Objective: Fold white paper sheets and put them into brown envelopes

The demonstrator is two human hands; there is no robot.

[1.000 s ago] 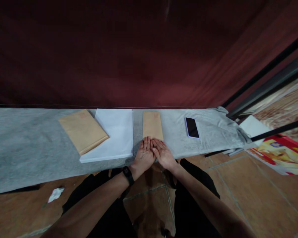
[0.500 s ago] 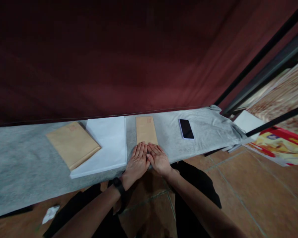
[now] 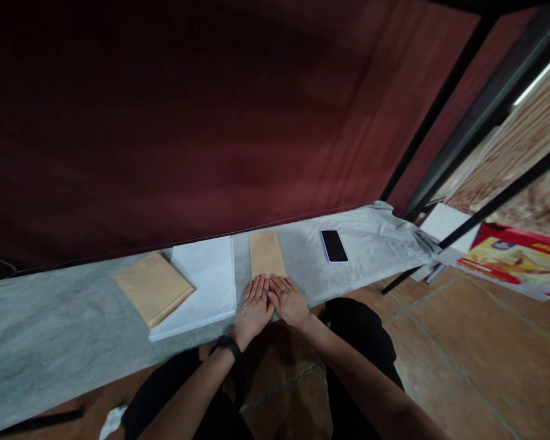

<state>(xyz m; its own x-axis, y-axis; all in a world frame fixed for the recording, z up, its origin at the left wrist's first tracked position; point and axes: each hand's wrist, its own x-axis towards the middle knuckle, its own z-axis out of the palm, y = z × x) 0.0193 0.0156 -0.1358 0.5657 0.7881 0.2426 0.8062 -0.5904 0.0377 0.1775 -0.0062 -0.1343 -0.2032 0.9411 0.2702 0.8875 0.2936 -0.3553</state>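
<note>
A tan paper envelope (image 3: 265, 253) lies flat on the grey cloth-covered bench, its far part showing. Both hands rest palm down over its near end, side by side with the thumbs meeting. My left hand (image 3: 253, 310) has its fingers stretched flat and wears a dark band at the wrist. My right hand (image 3: 290, 303) lies flat likewise, fingers extended. To the left, a pile of white paper (image 3: 208, 284) sits partly under a stack of tan envelopes (image 3: 154, 286). The envelope's near edge is hidden beneath the hands.
A phone (image 3: 334, 246) with a dark screen lies right of the envelope on the grey cloth (image 3: 73, 330). A dark red curtain (image 3: 238, 153) hangs behind the bench. Black metal bars (image 3: 435, 116) and a red and yellow box (image 3: 517, 260) are at the right.
The camera view has tilted and shifted slightly. Both hands stay flat on the near end of the envelope; the envelope, papers and phone keep their places on the bench.
</note>
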